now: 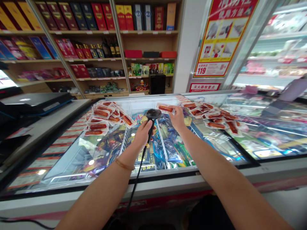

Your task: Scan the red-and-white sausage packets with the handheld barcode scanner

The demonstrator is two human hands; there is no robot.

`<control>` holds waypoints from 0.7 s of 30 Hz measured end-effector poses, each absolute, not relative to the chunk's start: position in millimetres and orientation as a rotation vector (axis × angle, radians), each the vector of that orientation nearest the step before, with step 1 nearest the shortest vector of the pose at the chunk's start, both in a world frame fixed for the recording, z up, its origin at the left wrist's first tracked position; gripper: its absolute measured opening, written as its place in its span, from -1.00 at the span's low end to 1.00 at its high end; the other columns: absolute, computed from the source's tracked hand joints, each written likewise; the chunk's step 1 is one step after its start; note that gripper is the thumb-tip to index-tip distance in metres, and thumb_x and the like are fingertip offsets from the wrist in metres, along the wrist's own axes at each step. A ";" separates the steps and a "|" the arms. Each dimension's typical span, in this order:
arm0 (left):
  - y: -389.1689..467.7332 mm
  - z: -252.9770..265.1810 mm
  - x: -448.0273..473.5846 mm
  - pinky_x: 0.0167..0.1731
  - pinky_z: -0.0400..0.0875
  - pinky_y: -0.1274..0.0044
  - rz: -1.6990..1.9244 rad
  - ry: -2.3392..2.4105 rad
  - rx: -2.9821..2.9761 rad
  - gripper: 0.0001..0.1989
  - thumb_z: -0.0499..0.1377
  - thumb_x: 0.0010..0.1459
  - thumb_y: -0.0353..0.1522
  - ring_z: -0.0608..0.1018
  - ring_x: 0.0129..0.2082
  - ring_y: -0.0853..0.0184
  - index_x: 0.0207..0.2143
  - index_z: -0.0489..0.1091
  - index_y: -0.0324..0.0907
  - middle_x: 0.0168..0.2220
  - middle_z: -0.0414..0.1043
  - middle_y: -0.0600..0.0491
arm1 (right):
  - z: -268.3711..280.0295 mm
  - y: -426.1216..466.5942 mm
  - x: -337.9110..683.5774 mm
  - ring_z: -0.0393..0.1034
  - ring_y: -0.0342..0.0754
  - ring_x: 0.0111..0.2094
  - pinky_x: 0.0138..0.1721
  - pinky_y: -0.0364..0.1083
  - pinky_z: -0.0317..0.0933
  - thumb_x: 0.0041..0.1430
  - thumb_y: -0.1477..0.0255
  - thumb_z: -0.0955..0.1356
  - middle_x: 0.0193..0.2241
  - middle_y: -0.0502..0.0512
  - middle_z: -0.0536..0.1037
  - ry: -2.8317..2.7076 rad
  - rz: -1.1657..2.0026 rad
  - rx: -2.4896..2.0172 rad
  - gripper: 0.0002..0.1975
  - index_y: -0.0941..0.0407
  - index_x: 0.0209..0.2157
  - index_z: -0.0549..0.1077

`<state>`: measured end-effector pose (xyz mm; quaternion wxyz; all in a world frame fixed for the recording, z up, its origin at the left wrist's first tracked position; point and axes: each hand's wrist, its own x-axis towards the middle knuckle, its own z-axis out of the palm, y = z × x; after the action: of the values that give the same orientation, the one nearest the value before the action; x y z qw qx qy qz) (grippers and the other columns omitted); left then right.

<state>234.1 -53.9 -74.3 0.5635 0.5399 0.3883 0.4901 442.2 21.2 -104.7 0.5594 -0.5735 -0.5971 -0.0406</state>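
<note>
A black corded barcode scanner (pixel 153 113) is gripped by its handle in my left hand (pixel 142 134), its head pointing away from me. My right hand (pixel 177 118) pinches one end of a packaged sausage (pixel 165 108), a reddish stick in clear plastic. This packet hangs just right of the scanner head, over the glass freezer top. To the left lies a pile of similar sausage packets (pixel 102 113) on the glass. Another pile of sausage packets (pixel 217 118) is spread to the right of my right hand.
Beneath the glass lid, the chest freezer (pixel 165 180) holds bagged frozen goods in wire baskets. The scanner cable (pixel 139 172) runs down over its front edge. A dark counter device (pixel 35 103) stands at left. Stocked shelves (pixel 96 32) and a red-yellow poster (pixel 220 38) are behind.
</note>
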 end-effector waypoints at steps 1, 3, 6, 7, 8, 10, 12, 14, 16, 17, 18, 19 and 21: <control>-54.2 -74.1 234.0 -0.76 0.25 0.64 1.151 0.910 1.274 -0.52 0.22 -0.03 0.05 0.38 -0.63 0.47 -0.35 0.34 -0.18 -0.46 0.42 0.06 | -104.3 20.8 441.9 0.31 0.06 -0.09 0.02 0.04 0.22 0.07 0.49 0.27 -0.16 0.16 0.48 -1.411 -0.101 -1.362 -0.71 0.10 -0.14 0.46; -54.8 -73.6 233.8 -0.76 0.24 0.64 1.144 0.906 1.288 -0.53 0.22 -0.03 0.05 0.37 -0.64 0.47 -0.38 0.34 -0.18 -0.49 0.40 0.07 | -103.7 20.4 441.2 0.31 0.06 -0.09 0.01 0.04 0.22 0.07 0.48 0.27 -0.16 0.16 0.48 -1.416 -0.106 -1.369 -0.70 0.10 -0.14 0.47; -55.8 -73.0 233.7 -0.76 0.22 0.64 1.138 0.913 1.305 -0.53 0.21 -0.03 0.05 0.36 -0.65 0.46 -0.39 0.33 -0.18 -0.53 0.37 0.08 | -103.2 19.9 440.0 0.31 0.06 -0.10 -0.01 0.03 0.22 0.08 0.48 0.27 -0.16 0.17 0.48 -1.418 -0.101 -1.366 -0.70 0.11 -0.13 0.46; -56.0 -73.0 233.7 -0.76 0.22 0.64 1.136 0.916 1.309 -0.53 0.21 -0.03 0.05 0.36 -0.65 0.46 -0.39 0.33 -0.18 -0.52 0.37 0.08 | -103.1 19.6 439.5 0.31 0.06 -0.10 -0.01 0.02 0.23 0.09 0.48 0.27 -0.15 0.17 0.48 -1.418 -0.096 -1.364 -0.70 0.11 -0.12 0.45; -56.2 -73.1 233.9 -0.76 0.23 0.64 1.137 0.918 1.310 -0.53 0.21 -0.03 0.06 0.36 -0.64 0.47 -0.38 0.34 -0.18 -0.50 0.38 0.07 | -103.1 19.1 438.9 0.31 0.05 -0.11 -0.02 0.02 0.23 0.09 0.47 0.26 -0.15 0.17 0.48 -1.417 -0.091 -1.361 -0.70 0.12 -0.12 0.45; -56.3 -73.5 234.4 -0.76 0.23 0.64 1.142 0.925 1.295 -0.52 0.21 -0.04 0.05 0.37 -0.63 0.47 -0.35 0.34 -0.18 -0.47 0.40 0.07 | -103.4 17.7 437.8 0.31 0.06 -0.10 -0.01 0.02 0.22 0.09 0.47 0.26 -0.15 0.17 0.48 -1.418 -0.081 -1.355 -0.71 0.12 -0.12 0.44; -55.9 -73.3 235.0 -0.76 0.23 0.65 1.146 0.947 1.260 -0.53 0.20 -0.03 0.04 0.37 -0.63 0.47 -0.32 0.35 -0.18 -0.45 0.41 0.07 | -104.5 16.8 436.4 0.31 0.07 -0.08 0.01 0.03 0.21 0.09 0.47 0.27 -0.15 0.17 0.48 -1.404 -0.070 -1.359 -0.71 0.12 -0.13 0.45; -54.0 -70.9 234.4 -0.76 0.23 0.64 1.164 0.994 1.210 -0.54 0.20 -0.02 0.03 0.37 -0.64 0.47 -0.31 0.35 -0.18 -0.45 0.41 0.07 | -105.7 17.8 434.1 0.32 0.07 -0.08 0.02 0.04 0.20 0.07 0.48 0.27 -0.16 0.19 0.49 -1.369 -0.048 -1.376 -0.71 0.14 -0.14 0.46; -49.7 -64.6 230.7 -0.76 0.22 0.63 1.211 1.057 1.148 -0.56 0.19 0.00 0.01 0.36 -0.66 0.48 -0.31 0.34 -0.18 -0.44 0.42 0.07 | -105.0 22.6 429.5 0.34 0.08 -0.09 0.01 0.05 0.21 0.05 0.48 0.28 -0.16 0.21 0.50 -1.340 -0.011 -1.399 -0.70 0.15 -0.15 0.47; -46.5 -59.7 226.9 -0.76 0.22 0.63 1.246 1.080 1.108 -0.57 0.19 0.01 0.00 0.35 -0.67 0.48 -0.32 0.34 -0.18 -0.44 0.43 0.07 | -103.2 26.9 425.7 0.35 0.08 -0.10 0.01 0.05 0.22 0.04 0.48 0.29 -0.16 0.21 0.50 -1.342 0.010 -1.407 -0.70 0.15 -0.15 0.48; -42.6 -53.9 221.5 -0.75 0.22 0.62 1.285 1.094 1.061 -0.59 0.18 0.02 -0.01 0.35 -0.67 0.48 -0.33 0.33 -0.18 -0.43 0.43 0.07 | -100.3 32.5 420.3 0.36 0.08 -0.10 0.01 0.04 0.23 0.04 0.47 0.30 -0.17 0.21 0.51 -1.354 0.030 -1.410 -0.70 0.15 -0.16 0.49; -38.1 -47.4 214.4 -0.75 0.22 0.61 1.327 1.098 1.011 -0.60 0.17 0.04 -0.02 0.35 -0.68 0.48 -0.34 0.33 -0.19 -0.44 0.44 0.07 | -96.2 39.5 413.0 0.36 0.07 -0.10 0.01 0.04 0.23 0.03 0.46 0.31 -0.16 0.20 0.52 -1.369 0.052 -1.406 -0.71 0.14 -0.16 0.50; -28.7 -33.6 194.9 -0.74 0.21 0.61 1.418 1.092 0.919 -0.61 0.15 0.06 -0.02 0.34 -0.70 0.48 -0.39 0.31 -0.19 -0.47 0.44 0.07 | -84.8 57.0 392.1 0.38 0.06 -0.11 -0.01 0.02 0.25 0.02 0.44 0.32 -0.14 0.19 0.52 -1.396 0.117 -1.376 -0.70 0.13 -0.16 0.51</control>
<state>194.9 -28.7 -33.6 0.5353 0.3858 0.4586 0.5953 392.1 57.0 -84.8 0.5556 -0.5826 -0.5911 0.0494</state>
